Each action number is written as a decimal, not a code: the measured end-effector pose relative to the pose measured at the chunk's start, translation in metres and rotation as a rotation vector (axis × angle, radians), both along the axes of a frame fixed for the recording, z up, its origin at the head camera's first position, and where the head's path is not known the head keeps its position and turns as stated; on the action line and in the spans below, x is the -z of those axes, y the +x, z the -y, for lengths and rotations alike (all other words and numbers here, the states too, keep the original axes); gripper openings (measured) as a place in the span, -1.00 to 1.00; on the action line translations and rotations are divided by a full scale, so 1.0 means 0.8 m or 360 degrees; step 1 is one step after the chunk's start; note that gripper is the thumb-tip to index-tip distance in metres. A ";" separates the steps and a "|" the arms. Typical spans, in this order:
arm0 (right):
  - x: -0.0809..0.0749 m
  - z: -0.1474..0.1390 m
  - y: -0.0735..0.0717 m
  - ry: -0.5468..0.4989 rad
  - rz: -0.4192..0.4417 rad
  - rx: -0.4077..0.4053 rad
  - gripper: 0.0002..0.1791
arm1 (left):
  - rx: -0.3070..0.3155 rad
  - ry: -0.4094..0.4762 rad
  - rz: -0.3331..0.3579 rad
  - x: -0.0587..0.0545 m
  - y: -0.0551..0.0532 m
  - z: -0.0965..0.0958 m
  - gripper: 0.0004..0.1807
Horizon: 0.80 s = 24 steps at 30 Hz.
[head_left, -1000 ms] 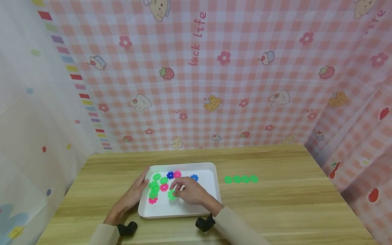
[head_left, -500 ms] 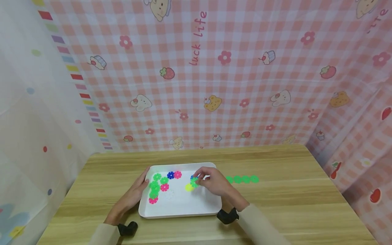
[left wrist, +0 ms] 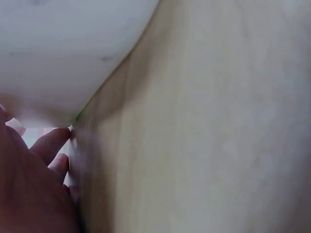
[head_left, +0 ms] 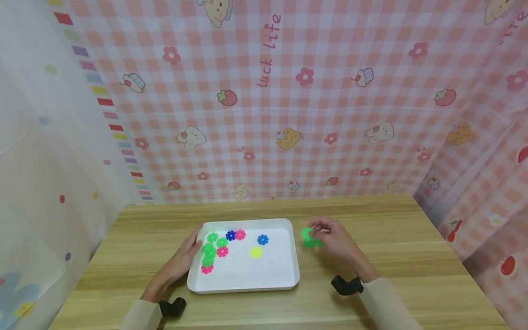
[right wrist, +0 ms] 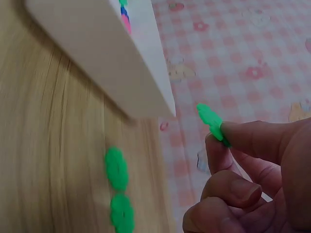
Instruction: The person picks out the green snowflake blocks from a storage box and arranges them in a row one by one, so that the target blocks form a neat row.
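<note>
In the head view, my right hand [head_left: 336,238] pinches a green notched plastic disc [head_left: 306,234] between thumb and fingers, just right of the tray. Edge-on, the same green disc [right wrist: 210,121] shows in the right wrist view, raised above the table. Below it lie green discs [right wrist: 116,169] in a row; the hand covers part of that row in the head view. My left hand [head_left: 184,256] rests along the left side of the white tray [head_left: 243,286], fingers stretched out against its outer wall. Fingertips [left wrist: 59,141] touch the tray's lower edge in the left wrist view.
Inside the tray, several green discs [head_left: 209,250] cluster at the left with pink discs [head_left: 222,251]. A dark blue disc [head_left: 231,235], a lighter blue disc [head_left: 262,239], a yellow disc [head_left: 255,252] and pale clear pieces [head_left: 228,261] also lie there. A checked curtain [head_left: 264,114] hangs behind the table.
My right hand has picked a green disc out of the tray and carried it right, past the tray's rim to over the row of green discs. The left hand has stayed put.
</note>
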State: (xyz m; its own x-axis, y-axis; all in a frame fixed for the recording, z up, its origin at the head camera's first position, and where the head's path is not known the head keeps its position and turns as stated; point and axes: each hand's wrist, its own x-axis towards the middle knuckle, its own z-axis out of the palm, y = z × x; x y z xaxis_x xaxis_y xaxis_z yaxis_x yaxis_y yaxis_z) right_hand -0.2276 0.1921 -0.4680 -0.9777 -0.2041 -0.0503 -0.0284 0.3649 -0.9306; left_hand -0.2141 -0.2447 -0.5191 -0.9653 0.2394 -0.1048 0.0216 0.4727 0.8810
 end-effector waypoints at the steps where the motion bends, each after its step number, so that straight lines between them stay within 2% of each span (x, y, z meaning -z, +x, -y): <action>1: 0.001 -0.007 0.000 0.0003 0.0004 0.0022 -0.80 | -0.0005 -0.0008 0.0003 0.000 0.000 0.000 -0.38; 8: 0.008 -0.058 -0.001 0.0083 0.0017 0.0116 -0.75 | 0.0004 0.0001 -0.0032 0.003 -0.003 0.000 -0.38; 15: 0.019 -0.105 0.000 0.0178 0.0030 0.0213 -0.69 | -0.0005 -0.0014 0.0001 -0.001 0.000 0.000 -0.37; 21: 0.034 -0.138 0.000 0.0200 0.0122 0.0325 -0.59 | -0.0015 -0.0030 0.0018 -0.002 0.002 -0.001 -0.37; 24: 0.039 -0.149 0.001 0.0144 0.0204 0.0392 -0.56 | -0.0015 -0.0033 0.0014 -0.003 0.002 -0.001 -0.37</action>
State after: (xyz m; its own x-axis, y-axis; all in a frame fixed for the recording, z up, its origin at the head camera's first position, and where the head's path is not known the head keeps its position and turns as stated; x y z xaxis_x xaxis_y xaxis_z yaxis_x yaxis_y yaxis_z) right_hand -0.2271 0.3110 -0.4995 -0.9817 0.0497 -0.1839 0.1873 0.4281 -0.8841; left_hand -0.2126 -0.2443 -0.5170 -0.9665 0.2281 -0.1178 0.0096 0.4910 0.8711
